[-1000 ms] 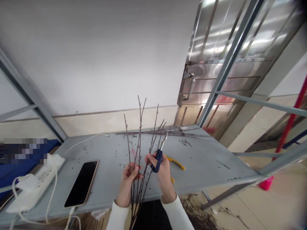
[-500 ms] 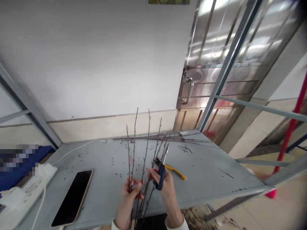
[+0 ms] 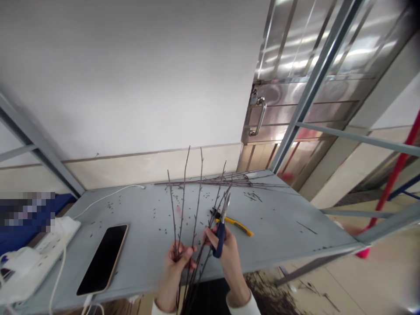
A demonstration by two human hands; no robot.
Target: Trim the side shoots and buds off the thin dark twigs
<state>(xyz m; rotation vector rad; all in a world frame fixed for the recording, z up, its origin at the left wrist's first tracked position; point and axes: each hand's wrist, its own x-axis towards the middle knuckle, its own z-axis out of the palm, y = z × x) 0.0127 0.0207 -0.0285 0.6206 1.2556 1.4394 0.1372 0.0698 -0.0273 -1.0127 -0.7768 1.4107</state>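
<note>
My left hand [image 3: 175, 267] is closed round a bunch of thin, bare dark twigs [image 3: 190, 197] that stand upright above the grey table [image 3: 147, 227]. Close on its right, my right hand [image 3: 228, 253] grips blue-handled snips [image 3: 221, 229], whose metal blades point up among the twig tips. The fingers of this hand also touch the twig stems. Below both hands the stems run down past the table's front edge.
Yellow-handled pliers [image 3: 238, 224] lie just behind my right hand. More twigs [image 3: 229, 181] lie along the table's back edge, with small dark bits scattered about. A phone [image 3: 103, 258] and a white power strip [image 3: 36, 258] are at left. A metal door [image 3: 295, 87] stands at right.
The view has swayed. My hands and the twigs shifted slightly on the table side; the snips' blades stay up among the twig tips. Both grips are unchanged.
</note>
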